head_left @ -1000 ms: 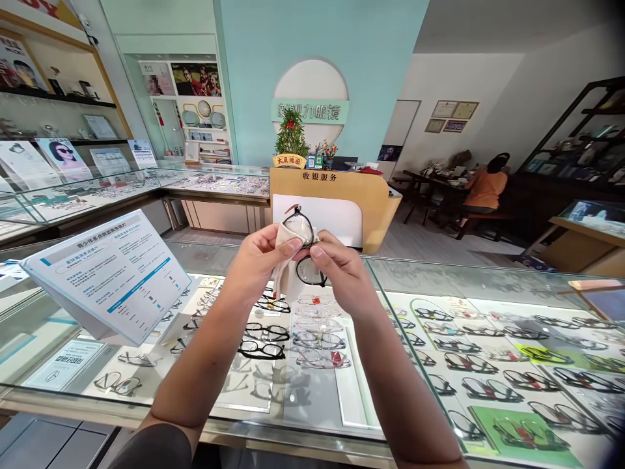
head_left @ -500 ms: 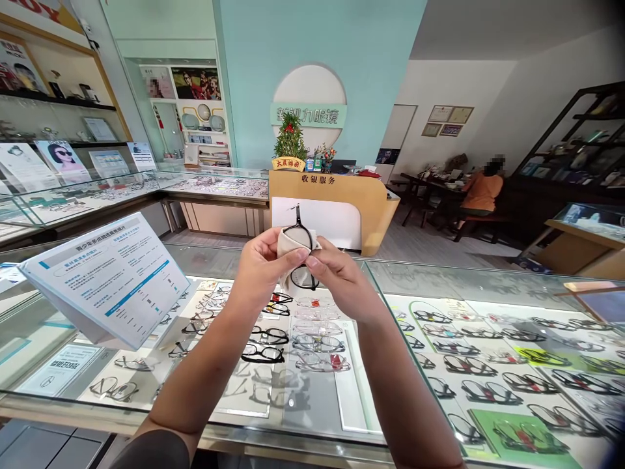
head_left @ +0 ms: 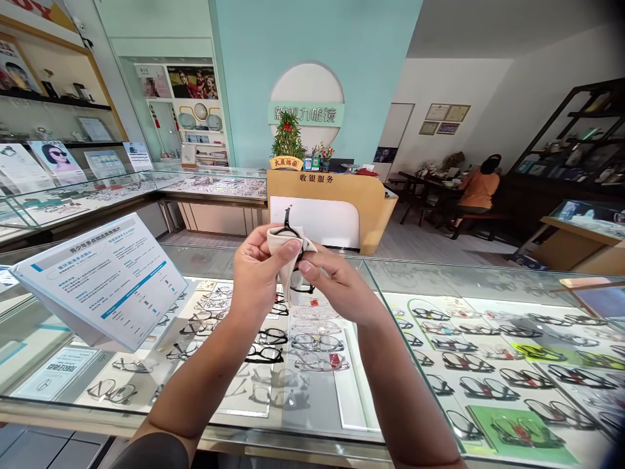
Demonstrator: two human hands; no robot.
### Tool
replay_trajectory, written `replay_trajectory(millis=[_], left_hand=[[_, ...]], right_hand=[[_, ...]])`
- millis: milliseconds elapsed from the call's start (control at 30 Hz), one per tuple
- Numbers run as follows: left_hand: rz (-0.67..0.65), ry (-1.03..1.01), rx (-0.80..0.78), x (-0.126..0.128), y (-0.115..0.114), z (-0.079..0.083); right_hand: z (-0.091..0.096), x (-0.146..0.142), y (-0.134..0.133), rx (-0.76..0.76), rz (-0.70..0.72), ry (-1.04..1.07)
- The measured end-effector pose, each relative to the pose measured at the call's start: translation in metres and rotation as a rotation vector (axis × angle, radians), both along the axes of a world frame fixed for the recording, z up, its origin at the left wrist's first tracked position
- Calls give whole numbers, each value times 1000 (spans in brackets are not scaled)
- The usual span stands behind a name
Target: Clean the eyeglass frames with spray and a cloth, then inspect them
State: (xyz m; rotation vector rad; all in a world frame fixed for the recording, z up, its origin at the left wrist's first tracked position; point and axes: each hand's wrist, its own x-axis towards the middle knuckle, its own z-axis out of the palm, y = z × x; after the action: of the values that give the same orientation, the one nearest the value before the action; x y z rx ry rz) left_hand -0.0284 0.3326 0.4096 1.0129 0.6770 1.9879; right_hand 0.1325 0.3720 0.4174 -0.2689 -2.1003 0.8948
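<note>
A pair of black-framed eyeglasses [head_left: 288, 221] is held upright on its side above the glass counter, one temple pointing up and a rim showing below the fingers. A pale beige cloth [head_left: 283, 240] is folded around the upper lens, with a corner hanging down. My left hand [head_left: 258, 264] is closed on the cloth, its thumb pressing it against the lens. With thumb and fingers closed, my right hand [head_left: 334, 280] grips the eyeglasses near their middle. Fabric and fingers hide most of the upper lens.
Below my hands, the glass display counter [head_left: 312, 426] holds rows of spectacle frames. A tilted printed sign [head_left: 105, 280] stands on it at the left. Farther off is a wooden cashier desk [head_left: 332, 189] with a plant [head_left: 288, 138]. A person in orange [head_left: 481, 189] sits at the back right.
Both hands and the eyeglasses have shifted slightly left. The cloth now wraps more of the upper lens, and its corner hangs lower, hiding part of the lower lens.
</note>
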Motion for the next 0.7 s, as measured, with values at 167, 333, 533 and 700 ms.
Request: replay_trajectory(millis=[167,333,533,700], left_hand=[[19,37,17,-1,4,-2],[-114,138,-1,-16,6,1],[-278,289,-23,-38,2,9],[-153,308,75,-23,-2,5]], right_hand=[[1,3,2,10,-8,-34],[-1,5,5,-53,6,49],[-4,3,5,-164,-26,174],[-6,-2,3,-135,-17,192]])
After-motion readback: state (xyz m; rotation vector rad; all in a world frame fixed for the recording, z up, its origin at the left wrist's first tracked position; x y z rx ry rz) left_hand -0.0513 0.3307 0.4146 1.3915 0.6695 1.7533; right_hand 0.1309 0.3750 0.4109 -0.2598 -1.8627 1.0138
